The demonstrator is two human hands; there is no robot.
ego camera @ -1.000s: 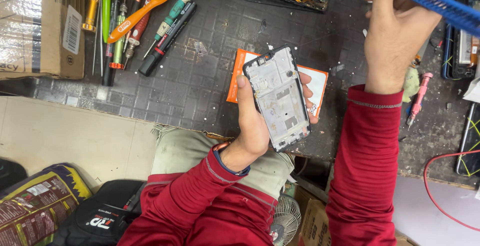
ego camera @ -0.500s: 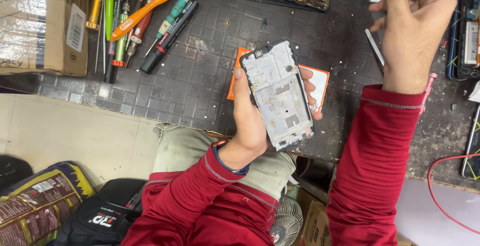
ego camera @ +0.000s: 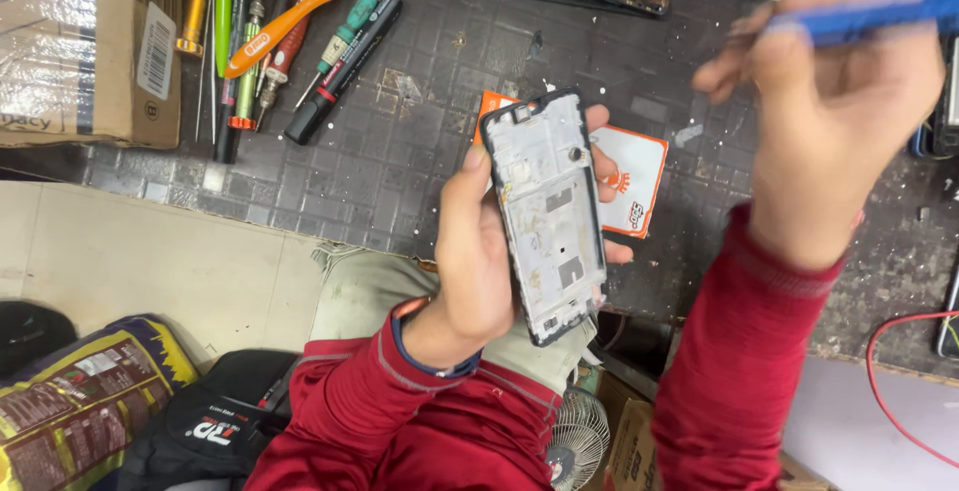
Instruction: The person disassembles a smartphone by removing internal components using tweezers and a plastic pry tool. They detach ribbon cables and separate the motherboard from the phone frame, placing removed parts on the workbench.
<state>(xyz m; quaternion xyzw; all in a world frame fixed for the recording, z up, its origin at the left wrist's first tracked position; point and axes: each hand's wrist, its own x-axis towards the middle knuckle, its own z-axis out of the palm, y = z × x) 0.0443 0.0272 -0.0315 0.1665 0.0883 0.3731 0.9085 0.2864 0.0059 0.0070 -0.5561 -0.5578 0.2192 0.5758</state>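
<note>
Bare phone frame [ego camera: 547, 213] upright in left hand [ego camera: 479, 251]; blurred blue tool [ego camera: 864, 13] in right hand [ego camera: 834, 116]

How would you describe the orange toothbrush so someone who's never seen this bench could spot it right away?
Look at the dark tiled worktop, then to its upper left corner beside the cardboard box, where a row of screwdrivers lies. The orange toothbrush rests slantwise across them, head toward the top. It is the only one with a white stripe along its handle.
</note>
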